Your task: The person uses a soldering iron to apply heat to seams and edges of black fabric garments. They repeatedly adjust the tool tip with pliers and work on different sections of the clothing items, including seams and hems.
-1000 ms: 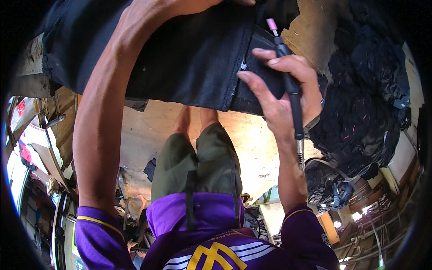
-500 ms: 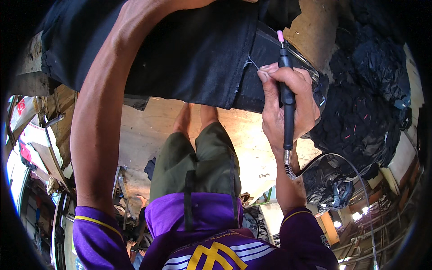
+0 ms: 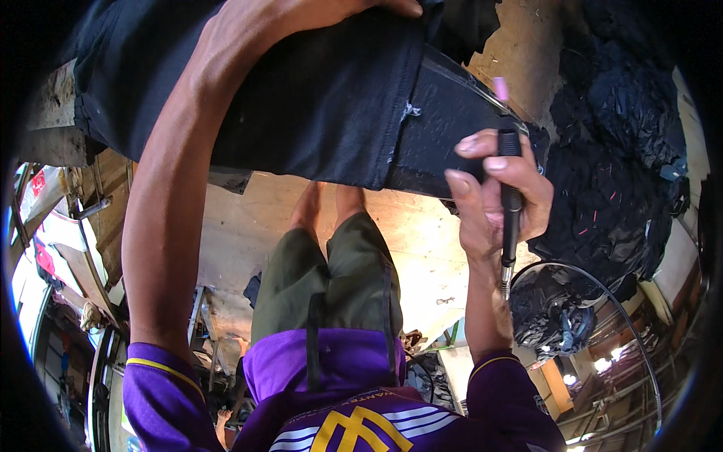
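My right hand (image 3: 489,215) holds a black pen-shaped rotary grinder (image 3: 511,203) with a pink stone tip, gripped between the fingers and the palm. The thumb and index finger are apart, with nothing seen between them. To its left, a piece of black fabric (image 3: 316,105) is drawn over a dark board (image 3: 444,120), and its stitched edge lies across the board. A whitish frayed spot (image 3: 410,111) shows on that edge. Over the far side of the fabric reaches my left hand (image 3: 339,9); its thumb rests near the edge, and the other fingers are out of sight.
A large heap of black cloth (image 3: 602,188) lies to the right. The grinder's flexible cable (image 3: 602,285) curves down on the right. Beneath the board is a pale wooden floor (image 3: 241,218) where my legs show. Wooden frames (image 3: 98,203) stand at the left.
My right hand has drawn back to the right and down from the fabric edge with the grinder. The loose thread its fingers pinched is no longer in them. My left hand has shifted slightly.
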Action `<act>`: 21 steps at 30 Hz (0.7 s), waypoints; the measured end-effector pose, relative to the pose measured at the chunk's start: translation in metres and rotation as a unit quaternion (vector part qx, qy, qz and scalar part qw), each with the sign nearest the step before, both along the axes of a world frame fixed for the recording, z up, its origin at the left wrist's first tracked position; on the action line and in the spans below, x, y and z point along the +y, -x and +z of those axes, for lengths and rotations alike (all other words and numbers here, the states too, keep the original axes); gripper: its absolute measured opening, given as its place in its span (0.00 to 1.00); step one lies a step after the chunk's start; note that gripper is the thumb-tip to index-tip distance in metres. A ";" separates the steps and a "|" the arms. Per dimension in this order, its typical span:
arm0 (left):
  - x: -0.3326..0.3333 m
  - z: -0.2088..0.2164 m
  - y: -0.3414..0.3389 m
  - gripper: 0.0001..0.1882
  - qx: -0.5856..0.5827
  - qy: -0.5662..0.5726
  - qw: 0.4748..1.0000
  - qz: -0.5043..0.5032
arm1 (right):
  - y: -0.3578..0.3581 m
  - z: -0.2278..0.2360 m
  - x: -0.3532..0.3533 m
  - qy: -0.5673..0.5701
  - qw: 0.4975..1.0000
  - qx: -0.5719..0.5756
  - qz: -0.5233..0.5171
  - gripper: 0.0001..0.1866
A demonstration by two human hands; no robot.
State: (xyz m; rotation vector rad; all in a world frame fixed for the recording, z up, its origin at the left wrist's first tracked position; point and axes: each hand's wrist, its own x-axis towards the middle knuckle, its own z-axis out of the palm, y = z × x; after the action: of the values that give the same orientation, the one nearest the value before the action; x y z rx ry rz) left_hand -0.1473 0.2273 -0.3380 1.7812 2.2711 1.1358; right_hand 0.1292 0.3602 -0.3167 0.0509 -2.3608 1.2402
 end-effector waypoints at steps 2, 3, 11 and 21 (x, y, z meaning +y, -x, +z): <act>0.001 0.001 -0.004 0.14 0.064 -0.060 0.996 0.018 | -0.005 -0.004 0.001 0.063 0.995 0.067 -0.034 0.14; 0.000 0.002 -0.008 0.14 0.096 -0.091 0.990 0.042 | -0.007 -0.006 0.001 0.084 0.991 0.084 -0.053 0.12; -0.029 0.036 -0.049 0.16 -0.098 0.010 0.995 0.004 | -0.001 -0.022 0.004 0.081 0.974 0.095 -0.189 0.14; -0.056 0.034 -0.130 0.15 -0.068 0.085 0.994 0.016 | 0.012 -0.014 0.008 0.080 0.982 0.054 -0.161 0.11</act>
State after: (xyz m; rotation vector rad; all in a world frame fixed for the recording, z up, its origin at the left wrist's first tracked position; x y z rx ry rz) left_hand -0.0173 0.1711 -0.3039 1.5621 2.2510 0.9995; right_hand 0.1171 0.3683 -0.3303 -0.2983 -2.0682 1.2274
